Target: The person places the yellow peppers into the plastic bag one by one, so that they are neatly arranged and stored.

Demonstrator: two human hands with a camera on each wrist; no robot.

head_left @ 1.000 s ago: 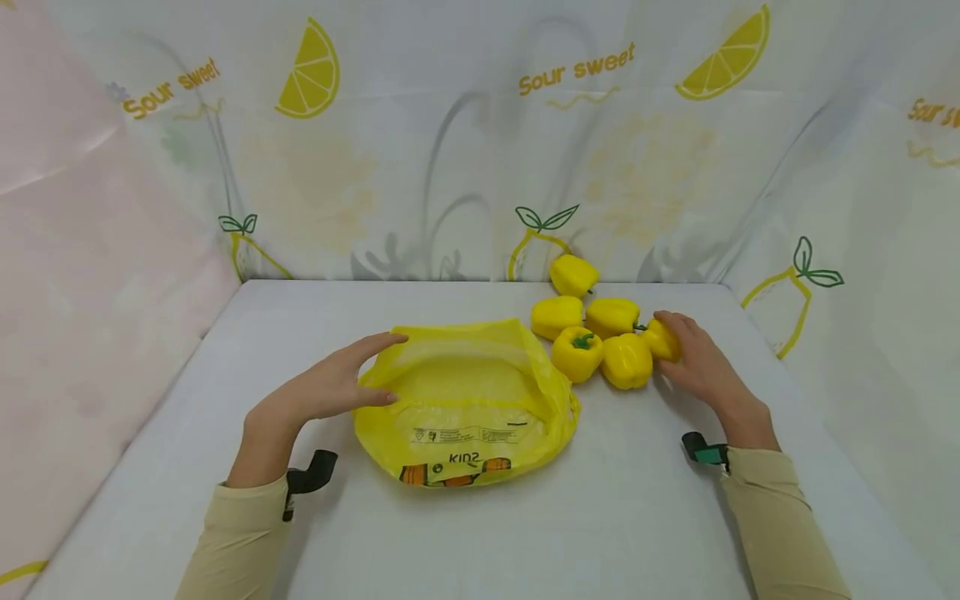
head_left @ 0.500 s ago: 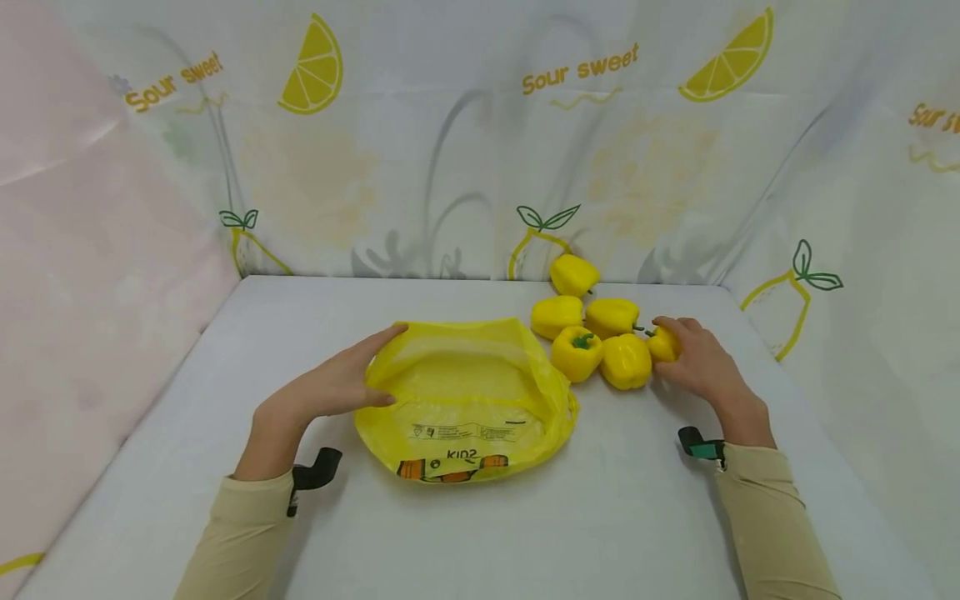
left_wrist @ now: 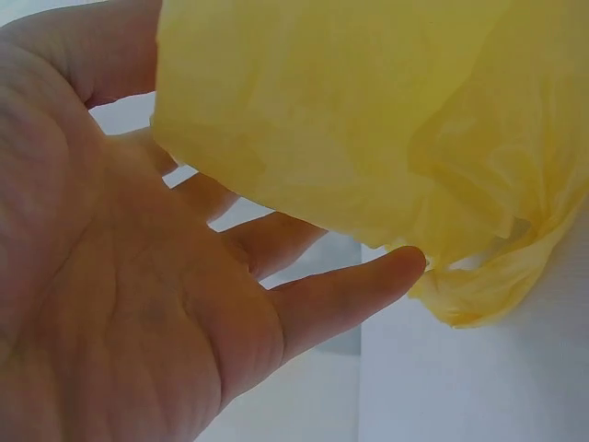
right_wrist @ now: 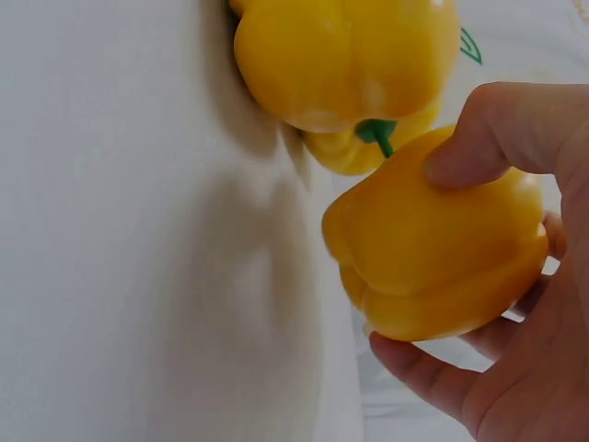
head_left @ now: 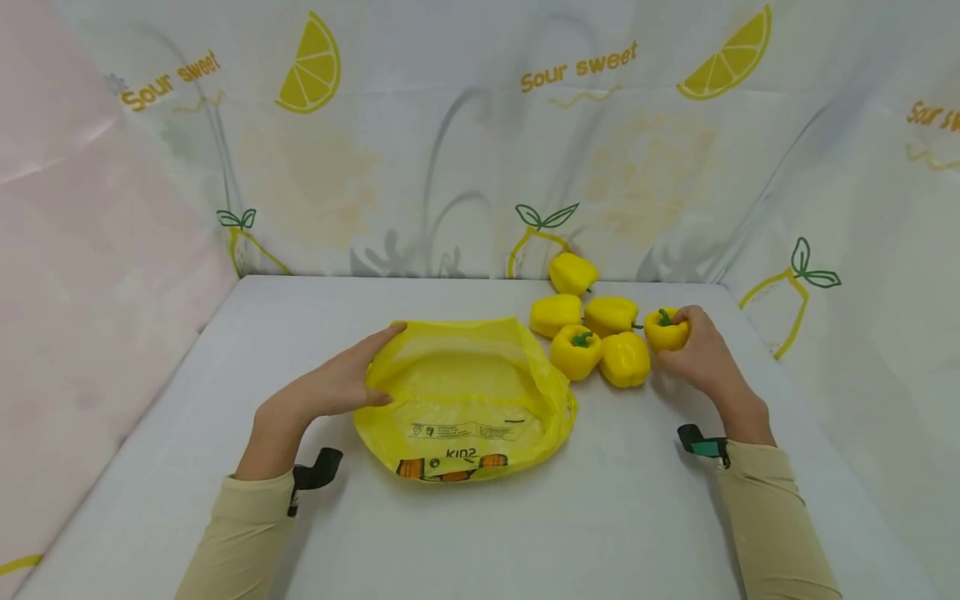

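Note:
A yellow bell pepper (head_left: 663, 333) is gripped in my right hand (head_left: 703, 354), its green stem up in the head view. In the right wrist view, the thumb presses one side of the pepper (right_wrist: 437, 244) and the fingers curl under the other; a shadow falls on the cloth beside it. My left hand (head_left: 326, 379) is at the left edge of a yellow plastic bag (head_left: 465, 417), thumb and fingers spread apart at its gaping mouth. In the left wrist view, the fingers reach behind the bag's thin film (left_wrist: 304, 110), and the little finger touches its edge.
Several more yellow bell peppers (head_left: 626, 360) lie clustered right of the bag, one at the back (head_left: 573, 273) against the lemon-print backdrop (head_left: 420, 150). A white cloth covers the table (head_left: 525, 533). Black wrist cameras (head_left: 318, 469) sit on both cuffs.
My right hand has lifted its pepper from the right end of the cluster and tilted its stem upward. My left hand has moved slightly up and right against the bag's edge.

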